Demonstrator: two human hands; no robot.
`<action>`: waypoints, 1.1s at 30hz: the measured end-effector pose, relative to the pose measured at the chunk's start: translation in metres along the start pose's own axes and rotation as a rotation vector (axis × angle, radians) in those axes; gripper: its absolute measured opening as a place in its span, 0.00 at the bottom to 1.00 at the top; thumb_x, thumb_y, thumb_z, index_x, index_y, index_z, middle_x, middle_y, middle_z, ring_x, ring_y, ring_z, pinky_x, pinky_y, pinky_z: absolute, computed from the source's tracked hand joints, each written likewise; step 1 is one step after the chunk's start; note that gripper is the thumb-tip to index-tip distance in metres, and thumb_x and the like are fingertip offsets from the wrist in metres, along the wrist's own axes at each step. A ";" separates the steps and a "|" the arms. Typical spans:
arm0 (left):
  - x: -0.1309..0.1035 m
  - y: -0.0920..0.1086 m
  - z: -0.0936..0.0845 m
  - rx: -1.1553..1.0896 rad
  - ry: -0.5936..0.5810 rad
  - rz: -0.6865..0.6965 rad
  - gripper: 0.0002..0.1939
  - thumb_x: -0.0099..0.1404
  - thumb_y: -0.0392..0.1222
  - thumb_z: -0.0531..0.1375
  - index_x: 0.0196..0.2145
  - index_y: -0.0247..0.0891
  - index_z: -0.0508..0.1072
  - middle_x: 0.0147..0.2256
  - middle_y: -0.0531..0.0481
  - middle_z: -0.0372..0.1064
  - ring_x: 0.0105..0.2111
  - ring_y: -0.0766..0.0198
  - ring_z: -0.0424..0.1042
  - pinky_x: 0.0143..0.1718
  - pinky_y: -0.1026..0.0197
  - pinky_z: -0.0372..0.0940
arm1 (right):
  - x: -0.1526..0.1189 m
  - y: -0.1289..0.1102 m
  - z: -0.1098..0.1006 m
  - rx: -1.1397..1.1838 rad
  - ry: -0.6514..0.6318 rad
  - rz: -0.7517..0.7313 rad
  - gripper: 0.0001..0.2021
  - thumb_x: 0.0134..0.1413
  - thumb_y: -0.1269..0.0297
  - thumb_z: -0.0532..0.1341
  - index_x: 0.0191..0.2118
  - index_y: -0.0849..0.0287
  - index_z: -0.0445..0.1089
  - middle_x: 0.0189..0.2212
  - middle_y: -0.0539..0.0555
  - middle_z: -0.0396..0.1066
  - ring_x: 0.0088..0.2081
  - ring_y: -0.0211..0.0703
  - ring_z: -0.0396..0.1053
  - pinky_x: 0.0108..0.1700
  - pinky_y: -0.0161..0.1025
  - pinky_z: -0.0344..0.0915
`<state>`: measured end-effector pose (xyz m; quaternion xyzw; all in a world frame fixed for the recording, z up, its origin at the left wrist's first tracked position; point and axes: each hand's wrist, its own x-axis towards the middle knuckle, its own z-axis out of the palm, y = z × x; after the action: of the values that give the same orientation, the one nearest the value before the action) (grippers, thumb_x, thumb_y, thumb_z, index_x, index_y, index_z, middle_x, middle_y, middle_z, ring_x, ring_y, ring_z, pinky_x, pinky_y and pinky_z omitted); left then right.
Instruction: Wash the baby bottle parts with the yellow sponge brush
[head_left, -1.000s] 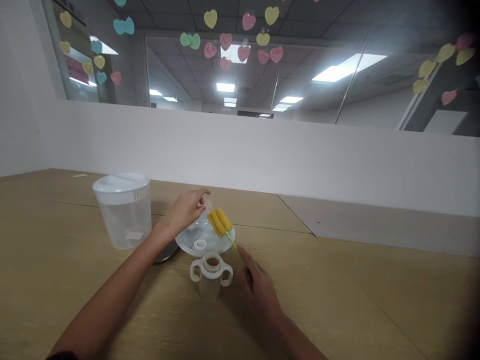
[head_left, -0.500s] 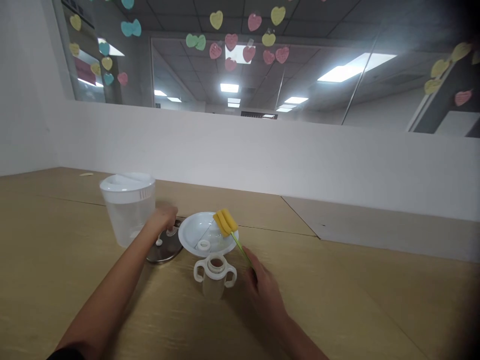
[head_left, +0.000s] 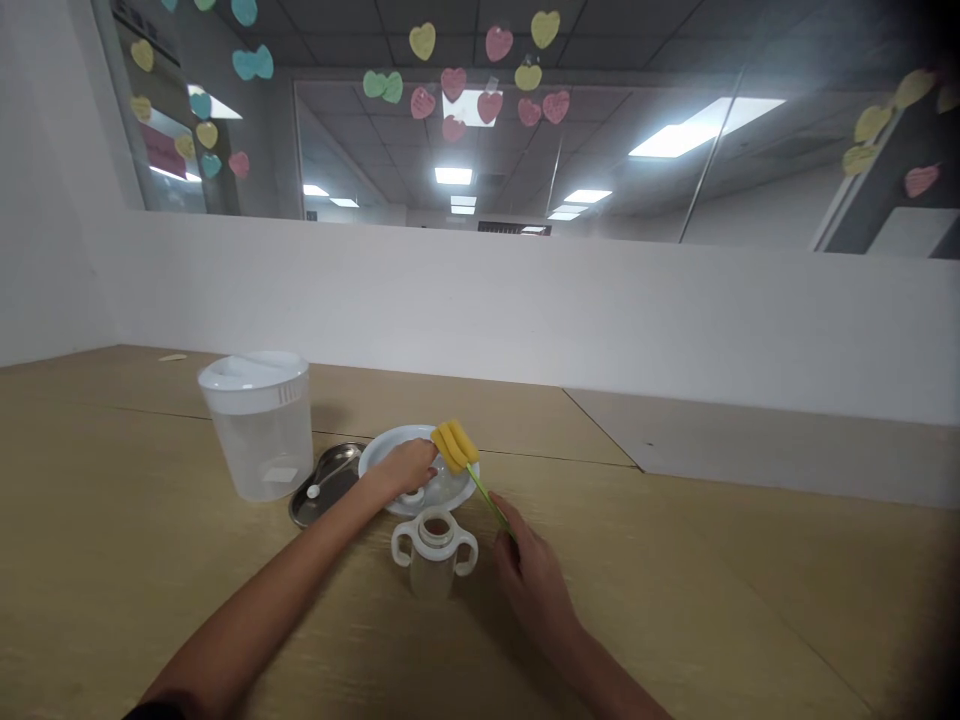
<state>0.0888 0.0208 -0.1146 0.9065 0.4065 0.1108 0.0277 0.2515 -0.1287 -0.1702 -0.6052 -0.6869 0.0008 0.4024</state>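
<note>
My right hand (head_left: pixel 534 575) is closed round the green handle of a sponge brush (head_left: pixel 455 446), whose yellow foam head is raised over the right side of a white bowl (head_left: pixel 373 452). Above the middle of that bowl is my left hand (head_left: pixel 409 466), its fingers bent together; what they hold, if anything, is hidden. A white ring-shaped part (head_left: pixel 412 496) shows in the bowl just under this hand. In front of the bowl a clear baby bottle (head_left: pixel 433 560) stands upright and uncapped, with a white handle on each side.
Left of the bowl lies a kidney-shaped metal tray (head_left: pixel 306 508) with a thin white-ended stick (head_left: pixel 315 490) on it. Behind the tray stands a clear tub with a white lid (head_left: pixel 255 372). A white wall (head_left: pixel 480 300) with a window closes off the table's back.
My left hand has moved right, from over the metal tray to over the bowl. A clear round piece seen on the tray before no longer shows there. My right hand stays almost still.
</note>
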 end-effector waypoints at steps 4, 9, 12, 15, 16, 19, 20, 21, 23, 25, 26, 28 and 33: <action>0.000 -0.012 -0.003 -0.071 0.015 0.071 0.20 0.55 0.34 0.58 0.48 0.37 0.67 0.45 0.41 0.69 0.47 0.53 0.67 0.47 0.57 0.60 | 0.000 0.000 0.000 0.049 0.009 0.051 0.22 0.55 0.68 0.45 0.54 0.65 0.59 0.20 0.49 0.65 0.23 0.39 0.62 0.27 0.34 0.61; -0.005 -0.021 -0.035 -0.469 0.251 0.081 0.21 0.60 0.40 0.54 0.52 0.39 0.63 0.46 0.44 0.66 0.45 0.59 0.66 0.48 0.56 0.61 | -0.001 -0.002 -0.003 0.139 0.119 0.067 0.21 0.56 0.65 0.45 0.54 0.66 0.58 0.28 0.53 0.69 0.27 0.38 0.65 0.29 0.33 0.62; -0.005 -0.014 -0.045 -0.877 0.394 -0.060 0.20 0.61 0.47 0.53 0.49 0.36 0.63 0.48 0.42 0.62 0.41 0.63 0.68 0.44 0.58 0.64 | -0.003 -0.004 -0.004 0.201 0.117 0.009 0.20 0.55 0.67 0.45 0.53 0.64 0.58 0.36 0.55 0.70 0.32 0.38 0.67 0.33 0.32 0.64; -0.008 -0.001 -0.049 -1.191 0.366 -0.087 0.19 0.61 0.47 0.54 0.46 0.33 0.61 0.46 0.41 0.62 0.38 0.65 0.69 0.43 0.59 0.65 | -0.004 -0.005 -0.005 0.232 0.087 -0.022 0.19 0.55 0.68 0.44 0.52 0.63 0.58 0.39 0.56 0.70 0.36 0.39 0.68 0.36 0.33 0.64; -0.010 0.003 -0.051 -1.244 0.318 -0.061 0.18 0.61 0.47 0.54 0.46 0.33 0.61 0.44 0.42 0.64 0.38 0.65 0.69 0.43 0.59 0.65 | -0.004 -0.005 -0.005 0.234 0.083 -0.025 0.19 0.55 0.68 0.44 0.52 0.63 0.58 0.39 0.56 0.69 0.36 0.39 0.68 0.36 0.33 0.64; -0.020 0.015 -0.057 -1.223 0.180 0.035 0.22 0.59 0.46 0.56 0.50 0.36 0.59 0.41 0.44 0.66 0.39 0.65 0.69 0.43 0.59 0.65 | -0.005 -0.005 -0.005 0.219 0.059 -0.036 0.19 0.55 0.68 0.44 0.51 0.64 0.58 0.36 0.55 0.70 0.33 0.39 0.68 0.33 0.32 0.64; -0.024 0.018 -0.060 -1.162 0.141 0.070 0.24 0.59 0.47 0.57 0.52 0.38 0.58 0.41 0.45 0.66 0.39 0.65 0.69 0.42 0.59 0.65 | -0.006 -0.005 -0.006 0.202 0.048 -0.036 0.19 0.55 0.68 0.44 0.51 0.64 0.58 0.34 0.54 0.70 0.30 0.38 0.67 0.31 0.32 0.63; -0.028 0.020 -0.063 -1.082 0.102 0.106 0.26 0.59 0.47 0.57 0.53 0.39 0.57 0.40 0.46 0.67 0.38 0.65 0.69 0.41 0.59 0.65 | -0.006 -0.005 -0.006 0.182 0.037 -0.038 0.19 0.55 0.69 0.44 0.51 0.64 0.58 0.31 0.53 0.70 0.28 0.38 0.66 0.30 0.32 0.63; -0.034 0.024 -0.068 -0.925 0.032 0.159 0.26 0.59 0.48 0.56 0.54 0.41 0.58 0.38 0.48 0.69 0.35 0.65 0.70 0.38 0.61 0.65 | -0.008 -0.004 -0.006 0.137 0.033 -0.041 0.19 0.54 0.69 0.44 0.51 0.64 0.58 0.26 0.51 0.69 0.25 0.37 0.65 0.28 0.32 0.61; -0.038 0.025 -0.070 -0.803 0.028 0.142 0.23 0.59 0.52 0.55 0.50 0.39 0.64 0.33 0.49 0.70 0.28 0.66 0.70 0.30 0.64 0.64 | -0.009 -0.002 -0.006 0.086 0.033 -0.051 0.19 0.54 0.69 0.44 0.50 0.65 0.59 0.23 0.49 0.67 0.23 0.37 0.64 0.26 0.31 0.60; -0.039 0.024 -0.071 -0.750 0.051 0.112 0.22 0.58 0.54 0.55 0.45 0.38 0.67 0.30 0.50 0.70 0.24 0.67 0.69 0.24 0.66 0.62 | -0.009 -0.001 -0.005 0.063 0.024 -0.072 0.19 0.53 0.69 0.45 0.50 0.65 0.59 0.21 0.48 0.66 0.21 0.36 0.62 0.25 0.31 0.59; -0.041 0.023 -0.072 -0.643 0.100 0.042 0.21 0.57 0.57 0.54 0.34 0.35 0.70 0.22 0.53 0.66 0.16 0.70 0.63 0.17 0.67 0.55 | -0.009 0.001 -0.004 0.026 0.002 -0.149 0.20 0.51 0.69 0.46 0.50 0.66 0.60 0.17 0.46 0.63 0.17 0.35 0.59 0.22 0.30 0.56; -0.044 0.016 -0.086 -0.464 0.125 -0.033 0.24 0.56 0.62 0.51 0.29 0.35 0.70 0.20 0.52 0.67 0.15 0.68 0.64 0.18 0.66 0.54 | -0.008 0.001 -0.003 -0.019 0.050 -0.277 0.20 0.49 0.71 0.46 0.49 0.67 0.61 0.16 0.46 0.62 0.16 0.34 0.57 0.20 0.29 0.55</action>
<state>0.0524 -0.0261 -0.0361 0.8604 0.3859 0.2567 0.2119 0.2540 -0.1363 -0.1731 -0.5081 -0.7537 -0.0764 0.4099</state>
